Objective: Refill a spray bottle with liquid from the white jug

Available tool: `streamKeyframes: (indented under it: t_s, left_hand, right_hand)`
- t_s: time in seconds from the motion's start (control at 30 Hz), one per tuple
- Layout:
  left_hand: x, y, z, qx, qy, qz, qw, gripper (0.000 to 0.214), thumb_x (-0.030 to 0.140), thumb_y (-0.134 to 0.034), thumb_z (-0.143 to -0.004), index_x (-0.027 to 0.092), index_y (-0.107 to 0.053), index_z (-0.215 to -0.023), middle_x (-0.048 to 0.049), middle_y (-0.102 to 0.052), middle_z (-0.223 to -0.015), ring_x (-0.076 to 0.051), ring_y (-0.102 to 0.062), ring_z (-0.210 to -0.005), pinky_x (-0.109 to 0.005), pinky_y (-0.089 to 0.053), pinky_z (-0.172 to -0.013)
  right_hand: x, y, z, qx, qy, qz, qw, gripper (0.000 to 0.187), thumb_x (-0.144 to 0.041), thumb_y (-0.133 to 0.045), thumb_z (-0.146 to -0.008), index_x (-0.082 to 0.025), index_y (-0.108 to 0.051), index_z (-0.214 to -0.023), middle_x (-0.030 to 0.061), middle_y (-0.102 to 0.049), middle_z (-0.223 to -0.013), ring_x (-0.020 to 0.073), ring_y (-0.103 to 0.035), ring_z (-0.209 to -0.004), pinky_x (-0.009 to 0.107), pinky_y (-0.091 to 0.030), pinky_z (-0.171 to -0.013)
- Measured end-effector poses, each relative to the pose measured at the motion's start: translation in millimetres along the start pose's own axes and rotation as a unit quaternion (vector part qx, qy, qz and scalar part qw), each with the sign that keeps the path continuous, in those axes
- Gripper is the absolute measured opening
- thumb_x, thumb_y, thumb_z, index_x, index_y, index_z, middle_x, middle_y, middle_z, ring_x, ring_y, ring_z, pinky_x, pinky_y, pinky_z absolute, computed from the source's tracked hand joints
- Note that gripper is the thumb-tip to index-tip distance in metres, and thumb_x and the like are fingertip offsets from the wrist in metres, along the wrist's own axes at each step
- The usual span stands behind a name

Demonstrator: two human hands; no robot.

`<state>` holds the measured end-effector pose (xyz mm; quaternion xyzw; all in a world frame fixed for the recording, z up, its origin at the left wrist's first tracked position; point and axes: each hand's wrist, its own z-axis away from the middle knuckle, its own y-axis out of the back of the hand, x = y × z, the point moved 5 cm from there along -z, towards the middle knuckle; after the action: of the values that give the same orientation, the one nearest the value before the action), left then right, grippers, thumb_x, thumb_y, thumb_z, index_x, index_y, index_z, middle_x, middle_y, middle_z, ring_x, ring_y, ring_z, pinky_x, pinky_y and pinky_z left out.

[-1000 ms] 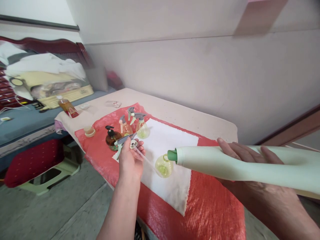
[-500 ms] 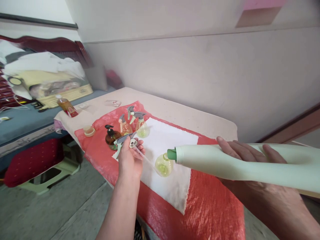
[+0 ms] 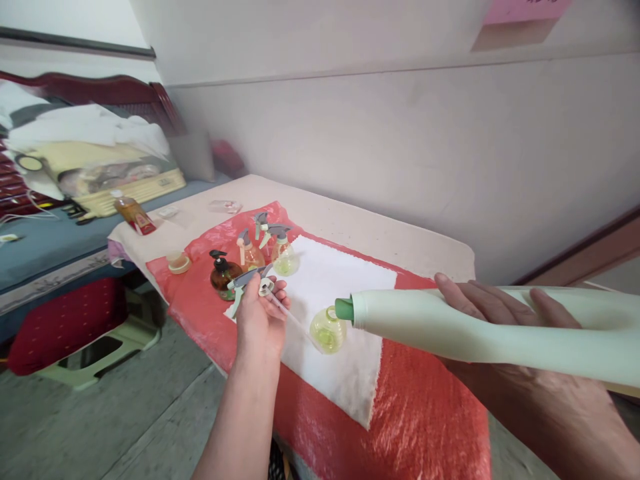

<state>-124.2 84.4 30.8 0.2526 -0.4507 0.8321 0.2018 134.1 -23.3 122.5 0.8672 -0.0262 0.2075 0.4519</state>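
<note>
"What did the fingers hold?"

"The left hand gripped a trigger spray head; the right hand, a pale-green jug."

"Any change?"

"Barely: its green spout stayed near the open yellow-green bottle on the white cloth, suggesting a pause."

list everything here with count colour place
jug: 1, pale green, right
table: 1, cream, centre
sheet: 1, red, on table
cloth: 1, white, on sheet
open bottle: 1, yellowish, on cloth
sprayer: 1, grey and green, left
spray bottles: 2 or 3, orange, yellowish, sheet's back
pump bottle: 1, brown, on sheet
jar: 1, cream, sheet's left
amber bottle: 1, amber, table's left
packs: 2, clear, table's left
stool: 1, red, lower left
bed: 1, blue, left
case: 1, cream, on bed
note: 1, pink, top right
walls: 2, pale, back
left grip: 1, on sprayer
right grip: 1, on jug
</note>
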Motion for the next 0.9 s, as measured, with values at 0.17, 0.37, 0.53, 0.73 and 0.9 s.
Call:
streamKeyframes:
  t_s: [0.17, 0.37, 0.53, 0.73, 0.9]
  left_hand:
    - [0.6, -0.2, 0.5, 0.001, -0.003, 0.002, 1.000, 0.021, 0.030, -0.051, -0.089, 0.013, -0.060, -0.082, -0.0042, -0.059, -0.067, -0.009, -0.050, -0.051, -0.018, -0.041, -0.047]
    - [0.8, -0.6, 1.7, 0.004, -0.001, 0.000, 1.000, 0.021, 0.031, -0.050, -0.089, 0.014, -0.059, -0.081, -0.0038, -0.060, -0.067, -0.009, -0.050, -0.051, -0.018, -0.042, -0.048]
    - [2.3, -2.2, 3.8, 0.000, -0.004, 0.003, 1.000, 0.020, 0.030, -0.049, -0.090, 0.014, -0.057, -0.081, -0.0041, -0.059, -0.067, -0.009, -0.050, -0.052, -0.019, -0.042, -0.048]
    - [2.4, -2.3, 3.4, -0.002, -0.004, 0.005, 1.000, 0.018, 0.029, -0.050, -0.090, 0.015, -0.057, -0.082, -0.0030, -0.058, -0.068, -0.009, -0.050, -0.051, -0.019, -0.041, -0.048]
    - [1.7, -0.8, 0.6, -0.005, -0.003, 0.009, 1.000, 0.019, 0.029, -0.050, -0.090, 0.014, -0.057, -0.082, -0.0034, -0.058, -0.067, -0.009, -0.050, -0.051, -0.019, -0.041, -0.047]
  right_hand:
    - [-0.3, 1.8, -1.8, 0.012, 0.012, 0.027, 1.000, 0.051, -0.015, -0.045, -0.089, -0.014, -0.041, -0.140, 0.0155, -0.062, -0.127, 0.0341, -0.059, -0.113, 0.058, -0.039, -0.100]
    - [0.5, 5.4, -2.6, 0.018, 0.018, 0.032, 0.999, 0.047, -0.014, -0.045, -0.090, -0.013, -0.045, -0.136, 0.0145, -0.063, -0.125, 0.0323, -0.061, -0.110, 0.057, -0.040, -0.100]
    - [1.1, 4.4, -0.7, 0.009, 0.012, 0.035, 0.999, 0.046, -0.012, -0.043, -0.089, -0.015, -0.046, -0.136, 0.0144, -0.062, -0.126, 0.0328, -0.060, -0.111, 0.058, -0.039, -0.100]
    - [0.1, 4.6, -2.5, 0.010, 0.012, 0.027, 1.000, 0.047, -0.013, -0.041, -0.090, -0.014, -0.043, -0.137, 0.0154, -0.062, -0.126, 0.0332, -0.059, -0.112, 0.059, -0.038, -0.101]
    - [2.7, 3.2, 0.9, 0.010, 0.009, 0.018, 1.000, 0.050, -0.013, -0.043, -0.089, -0.015, -0.042, -0.138, 0.0156, -0.061, -0.127, 0.0339, -0.058, -0.115, 0.060, -0.037, -0.102]
